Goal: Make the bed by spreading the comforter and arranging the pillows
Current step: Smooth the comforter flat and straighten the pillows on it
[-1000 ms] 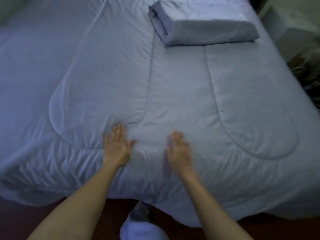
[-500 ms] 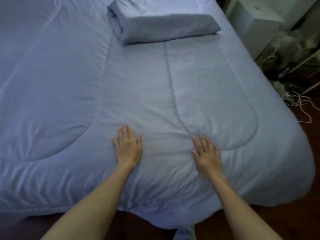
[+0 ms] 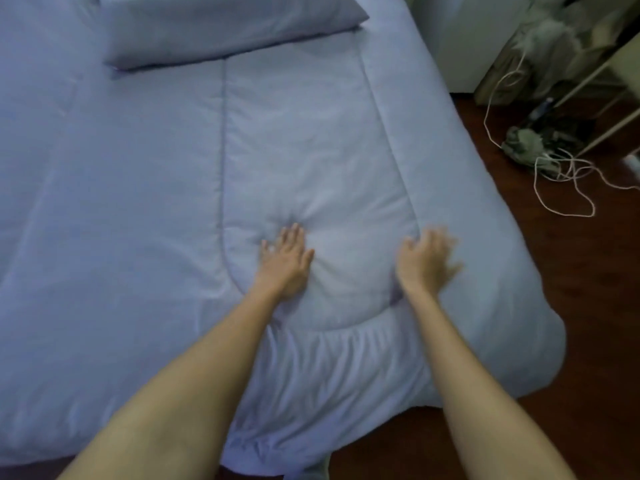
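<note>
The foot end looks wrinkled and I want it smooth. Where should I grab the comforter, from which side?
Probably the comforter at its overhanging near-right corner, coming from the floor side: the edge hangs free there, while the quilted top lies flat with nothing to pinch.

dark wood floor (image 3: 588, 306), white cords (image 3: 561, 188), possibly cabinet (image 3: 460, 39)
</note>
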Demonstrator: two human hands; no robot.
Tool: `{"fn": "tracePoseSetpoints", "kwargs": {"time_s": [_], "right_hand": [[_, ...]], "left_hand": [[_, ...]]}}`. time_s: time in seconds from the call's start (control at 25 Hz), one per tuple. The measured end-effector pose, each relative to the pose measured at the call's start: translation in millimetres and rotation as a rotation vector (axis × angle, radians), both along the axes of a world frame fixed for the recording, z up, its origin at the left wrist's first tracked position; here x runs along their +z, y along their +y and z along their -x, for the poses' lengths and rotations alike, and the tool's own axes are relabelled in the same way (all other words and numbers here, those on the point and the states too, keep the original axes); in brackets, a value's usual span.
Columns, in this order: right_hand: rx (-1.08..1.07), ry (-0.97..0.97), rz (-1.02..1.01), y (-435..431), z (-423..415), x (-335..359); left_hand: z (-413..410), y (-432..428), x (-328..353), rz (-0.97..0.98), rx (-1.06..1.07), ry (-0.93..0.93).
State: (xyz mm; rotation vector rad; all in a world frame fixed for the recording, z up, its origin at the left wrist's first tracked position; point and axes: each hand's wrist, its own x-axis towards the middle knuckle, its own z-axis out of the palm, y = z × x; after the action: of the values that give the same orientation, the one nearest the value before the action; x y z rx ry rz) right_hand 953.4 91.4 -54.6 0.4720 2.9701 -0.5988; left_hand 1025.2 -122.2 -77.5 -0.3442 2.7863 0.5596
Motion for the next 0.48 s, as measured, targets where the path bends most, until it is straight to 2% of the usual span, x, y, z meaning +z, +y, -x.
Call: {"fn": "tracePoseSetpoints", "kwargs": {"time_s": [0.12, 0.2, 0.24, 0.32, 0.48], "right_hand": [[0.692, -0.051, 0.074, -91, -1, -9], [1.096, -0.062, -0.062, -120, -13, -22], [1.19, -0.02, -0.138, -121, -14, -29], [1.14, 0.054, -0.183, -100, 2, -43], [0.624, 0.06, -0.215, 16, 45, -49]], "left_hand": [[-7, -59, -17, 0.129, 0.17, -0.033], [-11, -97, -19, 0.159, 0.306, -0.065], [-13, -113, -18, 0.17, 0.36, -0.103], [-13, -128, -19, 0.196, 0.438, -0.165], [-24, -108, -23, 0.246, 0.539, -0.171]]}}
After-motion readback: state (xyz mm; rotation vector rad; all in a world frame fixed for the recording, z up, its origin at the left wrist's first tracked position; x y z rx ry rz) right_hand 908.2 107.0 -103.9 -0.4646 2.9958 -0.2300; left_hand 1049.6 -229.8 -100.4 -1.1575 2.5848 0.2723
